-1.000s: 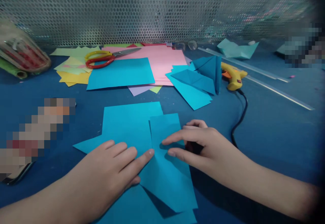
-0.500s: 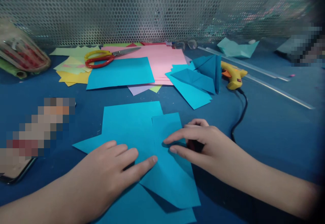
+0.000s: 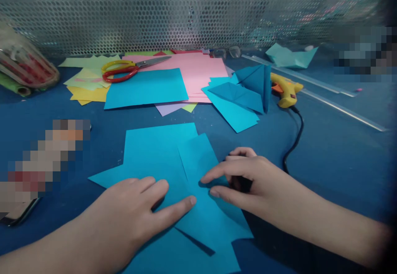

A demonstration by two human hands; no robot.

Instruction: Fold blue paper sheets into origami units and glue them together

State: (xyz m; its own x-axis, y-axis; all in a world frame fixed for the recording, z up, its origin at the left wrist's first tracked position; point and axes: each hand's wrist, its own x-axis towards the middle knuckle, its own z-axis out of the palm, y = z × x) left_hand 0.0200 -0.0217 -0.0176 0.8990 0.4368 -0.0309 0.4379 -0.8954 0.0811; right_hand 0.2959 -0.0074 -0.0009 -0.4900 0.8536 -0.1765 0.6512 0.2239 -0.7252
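Observation:
In front of me, a folded piece of blue paper (image 3: 214, 218) lies over several blue sheets (image 3: 149, 152), its lower edge lifted a little. On the left, my left hand (image 3: 139, 210) rests on the blue paper with fingers bent and thumb stretched out, the thumb tip touching the folded piece. From the right side, my right hand (image 3: 245, 174) reaches over that same piece. Its index fingertip and thumb tip touch the paper with a gap between them, while the other fingers curl behind. Neither hand grips anything.
Scissors (image 3: 120, 73) lie on coloured paper behind the sheets. Folded blue shapes (image 3: 237, 94) and a yellow glue gun (image 3: 288, 94) with its cord are at the back right, near clear glue sticks (image 3: 344, 110). A phone (image 3: 21, 214) lies left, below a plastic container (image 3: 27, 63).
The folded piece has turned counterclockwise on the sheets: its top end swung left and its lower corner moved right and up. Both hands shifted only slightly.

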